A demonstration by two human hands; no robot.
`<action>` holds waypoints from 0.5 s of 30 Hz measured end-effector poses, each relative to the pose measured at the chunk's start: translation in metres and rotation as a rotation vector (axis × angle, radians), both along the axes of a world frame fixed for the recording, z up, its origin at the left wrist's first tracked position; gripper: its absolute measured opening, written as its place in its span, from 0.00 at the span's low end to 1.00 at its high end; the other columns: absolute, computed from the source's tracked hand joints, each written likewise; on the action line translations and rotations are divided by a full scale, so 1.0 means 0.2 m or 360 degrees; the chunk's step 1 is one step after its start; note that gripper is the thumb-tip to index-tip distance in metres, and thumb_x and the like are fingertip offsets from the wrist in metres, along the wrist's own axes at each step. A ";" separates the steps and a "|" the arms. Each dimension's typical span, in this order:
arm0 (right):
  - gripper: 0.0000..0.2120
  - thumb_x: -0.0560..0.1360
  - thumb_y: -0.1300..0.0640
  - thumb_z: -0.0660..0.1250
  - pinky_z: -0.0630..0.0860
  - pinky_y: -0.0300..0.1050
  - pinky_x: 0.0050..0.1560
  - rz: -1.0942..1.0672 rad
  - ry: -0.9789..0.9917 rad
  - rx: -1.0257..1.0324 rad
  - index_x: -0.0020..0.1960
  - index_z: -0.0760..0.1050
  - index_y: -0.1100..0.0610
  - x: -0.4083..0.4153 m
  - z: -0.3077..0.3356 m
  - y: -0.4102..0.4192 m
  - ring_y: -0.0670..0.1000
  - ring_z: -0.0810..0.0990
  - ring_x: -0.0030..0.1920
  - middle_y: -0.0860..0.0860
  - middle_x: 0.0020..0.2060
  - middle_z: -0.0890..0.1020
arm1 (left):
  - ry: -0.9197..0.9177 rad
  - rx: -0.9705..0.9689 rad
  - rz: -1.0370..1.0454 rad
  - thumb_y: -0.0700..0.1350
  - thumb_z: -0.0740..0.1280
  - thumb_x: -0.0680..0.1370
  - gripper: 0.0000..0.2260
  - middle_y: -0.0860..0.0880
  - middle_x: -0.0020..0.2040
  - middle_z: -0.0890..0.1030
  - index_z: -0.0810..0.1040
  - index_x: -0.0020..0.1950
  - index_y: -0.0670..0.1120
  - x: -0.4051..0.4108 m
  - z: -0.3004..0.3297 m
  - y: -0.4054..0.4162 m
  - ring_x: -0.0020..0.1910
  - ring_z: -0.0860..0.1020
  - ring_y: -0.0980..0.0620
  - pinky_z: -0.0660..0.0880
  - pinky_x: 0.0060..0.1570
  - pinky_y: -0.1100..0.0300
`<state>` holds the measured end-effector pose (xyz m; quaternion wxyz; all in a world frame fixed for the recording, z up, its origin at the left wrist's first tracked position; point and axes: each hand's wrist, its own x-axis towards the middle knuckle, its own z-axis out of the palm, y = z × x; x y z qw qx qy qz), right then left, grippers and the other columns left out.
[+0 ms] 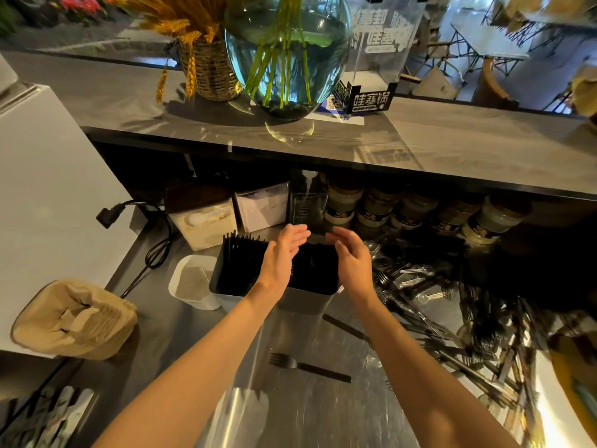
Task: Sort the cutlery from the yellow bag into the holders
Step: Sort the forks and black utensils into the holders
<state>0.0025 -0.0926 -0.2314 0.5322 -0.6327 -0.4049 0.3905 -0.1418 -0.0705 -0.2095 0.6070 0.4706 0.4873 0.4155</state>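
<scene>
Left hand: the left hand [284, 250] hovered over the two grey rectangular plastic holders [310, 300], fingers straight and released, grasping nothing; palm turned inward
Right hand: the right hand [350, 257] faced it, fingers loosely curved and empty; by my reading the pair were squaring up the stack inside
Left holder: packed with upright black plastic forks [240, 253], tines showing above the rim; sorting looked well along
Right holder: dark contents, too shadowed to name
Unsorted heap: a loose pile of black and clear plastic cutlery [452, 318] lay on the steel counter [310, 412] just right of the holders; within easy reach for the right hand
Strays: one black plastic fork [307, 367] lay alone near the person; another black piece beside the right forearm
Yellow bag: a yellowish edge at far right, too blurred to confirm
White tub: a small white plastic tub [193, 282] touched the holders' left side; contents unclear
</scene>
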 end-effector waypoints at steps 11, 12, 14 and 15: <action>0.12 0.84 0.58 0.59 0.74 0.45 0.66 0.0079 0.0296 0.0031 0.62 0.78 0.49 0.07 0.04 -0.08 0.46 0.78 0.65 0.48 0.61 0.82 | 0.0926 0.0492 -0.0114 0.40 0.72 0.77 0.10 0.46 0.53 0.85 0.84 0.58 0.43 -0.03 -0.05 -0.11 0.52 0.83 0.54 0.75 0.49 0.72; 0.12 0.84 0.57 0.59 0.72 0.45 0.69 0.0054 0.0353 0.0030 0.63 0.78 0.49 0.09 0.04 -0.09 0.47 0.77 0.67 0.49 0.63 0.81 | 0.0956 0.0526 -0.0062 0.41 0.71 0.78 0.10 0.46 0.53 0.85 0.84 0.59 0.43 -0.03 -0.05 -0.12 0.53 0.83 0.54 0.75 0.48 0.73; 0.14 0.85 0.56 0.59 0.68 0.48 0.73 0.0024 0.0462 -0.0048 0.67 0.76 0.54 0.11 0.03 -0.12 0.49 0.74 0.70 0.52 0.66 0.79 | 0.1035 0.0618 0.0009 0.44 0.66 0.82 0.12 0.47 0.59 0.84 0.82 0.64 0.45 -0.02 -0.04 -0.17 0.59 0.81 0.51 0.74 0.56 0.68; 0.16 0.85 0.55 0.59 0.67 0.50 0.74 0.0025 0.0517 -0.0091 0.70 0.74 0.57 0.11 0.02 -0.13 0.50 0.73 0.70 0.53 0.67 0.78 | 0.1048 0.0602 -0.0025 0.46 0.62 0.83 0.15 0.47 0.64 0.81 0.78 0.68 0.46 0.00 -0.05 -0.20 0.64 0.78 0.50 0.72 0.62 0.63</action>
